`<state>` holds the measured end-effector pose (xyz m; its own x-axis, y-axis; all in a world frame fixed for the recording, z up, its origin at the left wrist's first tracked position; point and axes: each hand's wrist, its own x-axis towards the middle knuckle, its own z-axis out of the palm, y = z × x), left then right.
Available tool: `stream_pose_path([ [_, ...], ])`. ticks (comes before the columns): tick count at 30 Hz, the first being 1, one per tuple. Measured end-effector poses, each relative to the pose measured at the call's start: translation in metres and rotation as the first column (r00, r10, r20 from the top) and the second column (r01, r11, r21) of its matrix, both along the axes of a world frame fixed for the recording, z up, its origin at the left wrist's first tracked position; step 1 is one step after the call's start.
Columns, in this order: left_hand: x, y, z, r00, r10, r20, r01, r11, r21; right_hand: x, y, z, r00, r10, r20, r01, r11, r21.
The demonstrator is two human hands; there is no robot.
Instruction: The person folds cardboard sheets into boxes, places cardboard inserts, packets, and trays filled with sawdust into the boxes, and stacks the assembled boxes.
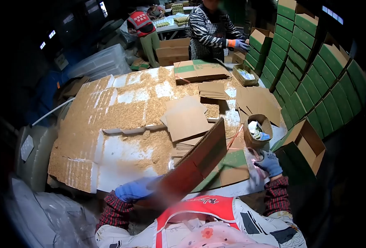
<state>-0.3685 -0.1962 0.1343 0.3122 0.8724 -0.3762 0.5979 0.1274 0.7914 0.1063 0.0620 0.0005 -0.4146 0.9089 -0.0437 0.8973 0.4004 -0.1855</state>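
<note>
My left hand [136,189], in a blue glove, is closed on the near edge of a folded-flat cardboard box [203,159], brown and green, tilted up from the table; the fingertips are blurred. My right hand [270,164], gloved in grey-blue, is at the table's right edge, its fingers bent in on a thin pink strap [254,153]. Part of that strap lies over more flat green-and-brown cardboard boxes [234,167] under the raised one. Just beyond my right hand stands an open round-cornered container [256,134] with small white and blue packets.
Brown cardboard sheets [187,120] lie mid-table beside trays covered in sawdust-like material [83,136]. An open box [305,144] stands at right, before tall stacks of green boxes [311,89]. A co-worker [207,33] in gloves stands across the table; another person in a red vest [141,22] bends farther back.
</note>
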Motion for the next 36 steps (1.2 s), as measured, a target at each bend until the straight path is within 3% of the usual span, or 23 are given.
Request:
stream_pose_path([
  [1,0.007,0.007,-0.007,1.000,0.006,0.004,-0.006,1.000,-0.003,-0.032,-0.014,0.028,0.984,-0.136,-0.111,0.143,0.988,0.057],
  [3,0.039,0.018,-0.026,0.997,0.023,-0.076,-0.016,0.995,0.094,-0.086,-0.020,0.051,0.711,-0.025,-0.702,0.106,0.992,0.072],
  [4,0.047,0.024,-0.053,0.995,-0.010,-0.098,0.021,0.994,0.105,-0.118,-0.023,0.038,0.190,-0.197,-0.962,-0.008,0.979,-0.202],
  [5,0.056,0.028,-0.080,0.992,-0.039,-0.119,0.053,0.992,0.114,-0.142,-0.022,0.022,-0.065,-0.358,-0.931,-0.214,0.917,-0.338],
  [6,0.066,0.037,-0.088,0.989,-0.124,-0.082,0.127,0.991,0.033,-0.161,-0.023,0.017,0.103,-0.405,-0.909,-0.295,0.860,-0.417],
  [10,0.085,0.043,-0.103,0.979,-0.056,0.193,0.053,0.998,0.021,-0.198,-0.015,-0.031,0.391,-0.231,-0.891,0.062,0.972,-0.225],
  [12,0.080,0.039,-0.109,0.960,0.042,0.278,-0.034,0.999,-0.032,-0.189,-0.021,-0.021,0.259,-0.356,-0.898,-0.064,0.921,-0.384],
  [14,0.064,0.038,-0.112,0.634,0.332,0.698,-0.136,0.937,-0.323,-0.175,-0.031,0.017,0.299,-0.318,-0.900,-0.172,0.909,-0.379],
  [16,0.051,0.034,-0.169,0.503,0.257,0.825,-0.204,0.963,-0.176,-0.154,-0.033,0.014,0.337,-0.328,-0.883,-0.126,0.913,-0.388],
  [18,0.064,0.041,-0.128,0.519,0.436,0.736,-0.503,0.851,-0.149,-0.134,-0.033,0.005,0.658,0.067,-0.750,-0.004,0.996,0.086],
  [19,0.074,0.038,-0.115,0.415,0.579,0.702,-0.719,0.681,-0.137,-0.135,-0.048,0.041,0.661,0.045,-0.749,-0.125,0.991,-0.050],
  [21,0.089,0.048,-0.101,0.194,0.602,0.775,-0.841,0.509,-0.184,-0.144,-0.066,0.087,0.720,-0.032,-0.693,-0.318,0.873,-0.370],
  [22,0.095,0.049,-0.105,0.093,0.589,0.803,-0.875,0.434,-0.216,-0.143,-0.059,0.060,0.743,0.201,-0.638,-0.368,0.919,-0.139],
  [23,0.097,0.050,-0.119,0.099,0.594,0.798,-0.867,0.446,-0.224,-0.148,-0.057,0.049,0.838,0.348,-0.420,-0.441,0.886,-0.147],
  [24,0.099,0.055,-0.141,0.408,0.605,0.683,-0.898,0.403,0.180,-0.153,-0.055,0.041,0.864,0.475,-0.169,-0.501,0.848,-0.175],
  [25,0.105,0.062,-0.153,0.643,0.615,0.456,-0.745,0.363,0.560,-0.158,-0.058,0.030,0.845,0.528,-0.089,-0.534,0.841,-0.081],
  [26,0.105,0.067,-0.138,0.726,0.592,0.349,-0.632,0.376,0.677,-0.162,-0.060,0.018,0.828,0.561,0.001,-0.561,0.828,0.010],
  [28,0.100,0.079,-0.125,0.871,0.470,0.142,-0.364,0.424,0.829,-0.158,-0.046,0.008,0.895,0.348,-0.279,-0.388,0.916,-0.101],
  [30,0.105,0.086,-0.130,0.900,0.433,0.052,-0.284,0.491,0.823,-0.140,-0.038,0.017,0.775,-0.015,-0.632,-0.331,0.842,-0.425],
  [31,0.108,0.091,-0.130,0.868,0.487,-0.098,-0.199,0.522,0.829,-0.120,-0.038,0.044,0.692,-0.078,-0.718,-0.467,0.710,-0.527],
  [32,0.109,0.096,-0.130,0.806,0.540,-0.244,-0.121,0.554,0.824,-0.096,-0.038,0.047,0.574,-0.072,-0.816,-0.650,0.565,-0.507],
  [34,0.108,0.106,-0.130,0.781,0.559,-0.277,-0.136,0.585,0.799,-0.064,-0.057,0.049,0.576,0.031,-0.817,-0.741,0.442,-0.506],
  [36,0.107,0.111,-0.129,0.715,0.611,-0.340,-0.141,0.603,0.785,-0.062,-0.082,0.045,0.649,0.334,-0.684,-0.731,0.523,-0.438],
])
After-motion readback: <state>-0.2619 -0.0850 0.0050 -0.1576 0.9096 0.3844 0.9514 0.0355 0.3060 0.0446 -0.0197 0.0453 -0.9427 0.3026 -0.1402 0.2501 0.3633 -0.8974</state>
